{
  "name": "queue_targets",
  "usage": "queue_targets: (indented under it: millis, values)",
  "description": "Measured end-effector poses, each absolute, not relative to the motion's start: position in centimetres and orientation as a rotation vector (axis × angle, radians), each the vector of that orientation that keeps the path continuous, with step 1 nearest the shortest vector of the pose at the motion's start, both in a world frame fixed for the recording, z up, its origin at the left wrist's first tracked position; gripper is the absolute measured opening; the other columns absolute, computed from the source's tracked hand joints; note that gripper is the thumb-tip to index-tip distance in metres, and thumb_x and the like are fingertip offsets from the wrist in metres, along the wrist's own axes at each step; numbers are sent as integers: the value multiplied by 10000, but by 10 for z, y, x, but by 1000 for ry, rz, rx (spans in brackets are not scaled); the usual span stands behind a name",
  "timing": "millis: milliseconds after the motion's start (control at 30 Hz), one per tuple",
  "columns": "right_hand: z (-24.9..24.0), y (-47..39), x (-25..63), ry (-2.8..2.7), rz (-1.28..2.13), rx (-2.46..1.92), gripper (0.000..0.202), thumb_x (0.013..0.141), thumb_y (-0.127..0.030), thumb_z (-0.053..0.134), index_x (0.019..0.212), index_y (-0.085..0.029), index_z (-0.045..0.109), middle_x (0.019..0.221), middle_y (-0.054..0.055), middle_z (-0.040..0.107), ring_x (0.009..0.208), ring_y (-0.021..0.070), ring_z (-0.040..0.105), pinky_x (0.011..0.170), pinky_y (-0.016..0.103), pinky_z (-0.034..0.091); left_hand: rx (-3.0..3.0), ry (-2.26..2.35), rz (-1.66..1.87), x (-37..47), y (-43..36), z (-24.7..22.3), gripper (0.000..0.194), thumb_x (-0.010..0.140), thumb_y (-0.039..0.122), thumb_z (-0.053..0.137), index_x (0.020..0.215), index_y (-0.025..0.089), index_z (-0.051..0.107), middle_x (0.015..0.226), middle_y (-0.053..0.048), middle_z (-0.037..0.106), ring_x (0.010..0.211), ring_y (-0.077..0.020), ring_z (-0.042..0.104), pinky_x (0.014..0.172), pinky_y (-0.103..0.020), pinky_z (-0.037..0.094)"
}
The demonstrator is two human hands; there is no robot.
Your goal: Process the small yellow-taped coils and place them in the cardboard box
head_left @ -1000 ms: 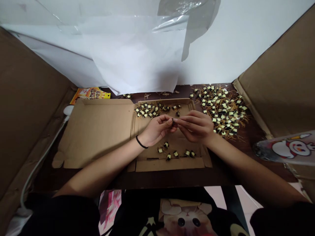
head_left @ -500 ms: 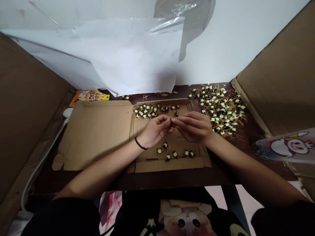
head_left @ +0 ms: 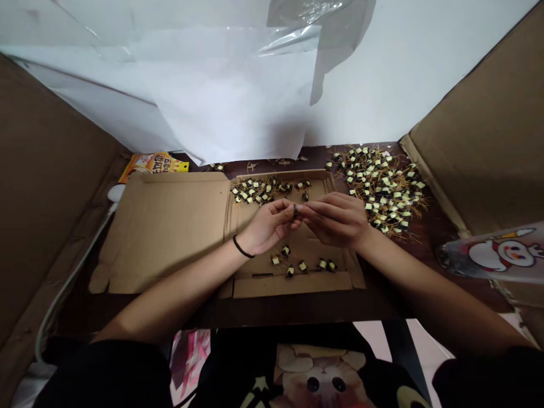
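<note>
My left hand, with a black band round its wrist, pinches a small dark wire-wound coil between thumb and fingertips above the cardboard box. My right hand is closed in a pinch at the coil's right side; whether it grips the body or a thin wire lead is too small to tell. Below the hands lie several loose coils with pale yellow tops, black bodies and copper-coloured wires. A cluster of similar coils sits along the back of the open cardboard box.
To the right is a large pile of coils with tangled wires. The box's flat lid extends left. A yellow snack packet and a white cable are at left; a printed plastic cup lies at right. Cardboard walls flank the table.
Almost nothing differs. Both hands keep their pinch on the coil in the same spot, with only a very slight shift of the fingers and of the camera view.
</note>
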State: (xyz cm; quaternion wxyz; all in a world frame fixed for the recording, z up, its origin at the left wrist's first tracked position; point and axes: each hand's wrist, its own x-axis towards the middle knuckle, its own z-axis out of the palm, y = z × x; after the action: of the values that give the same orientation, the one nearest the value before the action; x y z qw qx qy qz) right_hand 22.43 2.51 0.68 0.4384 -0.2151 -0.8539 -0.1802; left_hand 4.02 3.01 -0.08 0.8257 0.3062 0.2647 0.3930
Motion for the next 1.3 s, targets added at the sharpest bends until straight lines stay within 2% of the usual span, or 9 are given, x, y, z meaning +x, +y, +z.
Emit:
queue_targets:
  millis: [233,633,867,1100,1300]
  values:
    - [7,23,222,-2089,-407,-529,356,813,-170,644,1164,-203,598,817,14,733,667,119,649,588,240,515,649,539,816,40,30,1,299,618,268,848,723,109,618,648,7,615,595,-70,604,554,-150,484]
    - [8,24,223,-2107,-407,-518,239,831,-187,632,1064,-237,618,821,3,723,666,113,646,564,249,500,636,545,814,41,29,2,289,613,241,851,716,96,623,631,7,609,580,-60,586,549,-146,483]
    - [9,25,224,-2141,-467,-496,245,804,-169,655,1044,-191,608,824,22,727,672,130,635,574,260,511,662,543,835,41,29,0,266,635,245,838,718,101,630,639,2,610,589,-63,584,540,-152,474]
    - [8,28,224,-2204,-434,-597,284,848,-232,599,1127,-182,597,859,46,715,710,153,628,630,283,525,801,625,963,43,31,-2,354,665,346,811,929,138,698,786,-24,679,665,-83,619,654,-208,519]
    - [7,25,224,-2085,-238,-850,257,860,-246,587,1107,-203,641,905,63,715,772,171,639,666,295,527,1066,838,1120,45,32,-9,353,732,423,736,944,144,693,777,-36,686,698,-115,641,677,-260,551]
